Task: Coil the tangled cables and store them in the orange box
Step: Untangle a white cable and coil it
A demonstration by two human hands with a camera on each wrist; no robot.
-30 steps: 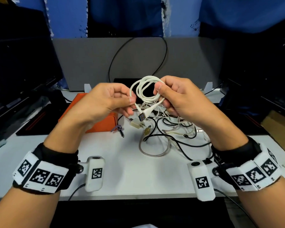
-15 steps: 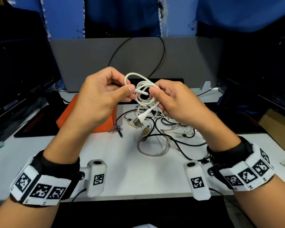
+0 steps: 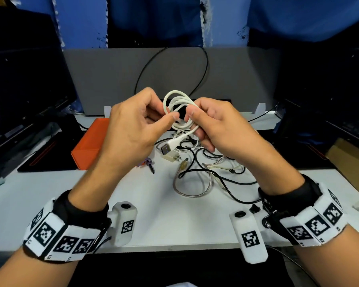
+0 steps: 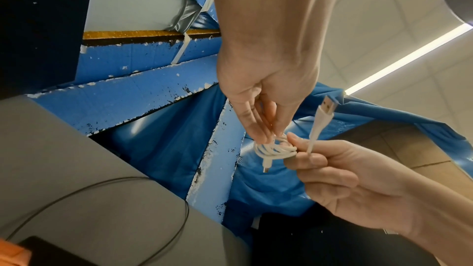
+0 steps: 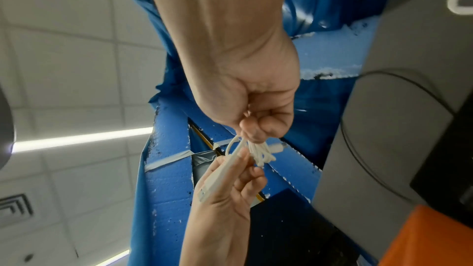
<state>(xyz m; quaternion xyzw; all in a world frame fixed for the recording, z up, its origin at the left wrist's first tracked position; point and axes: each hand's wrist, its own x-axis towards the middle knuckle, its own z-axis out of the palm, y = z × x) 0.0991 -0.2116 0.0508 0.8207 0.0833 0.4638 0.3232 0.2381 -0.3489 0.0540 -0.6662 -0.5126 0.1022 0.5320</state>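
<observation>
Left hand [image 3: 137, 129] curled, thumb and fingertips pinching the white cable [image 3: 179, 108] coil. Right hand [image 3: 218, 127] grips the coil's other side, plug dangling below. Coil's up between both hands, above the tangled cables [image 3: 207, 170]; orange box [image 3: 89, 146] sits left on the table [image 3: 174, 220].

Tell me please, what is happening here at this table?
A person is coiling a white cable above the table. Both hands pinch the coil: the left hand and the right hand. Its USB plug hangs loose. Other cables lie tangled below, and the orange box waits at the left.
</observation>
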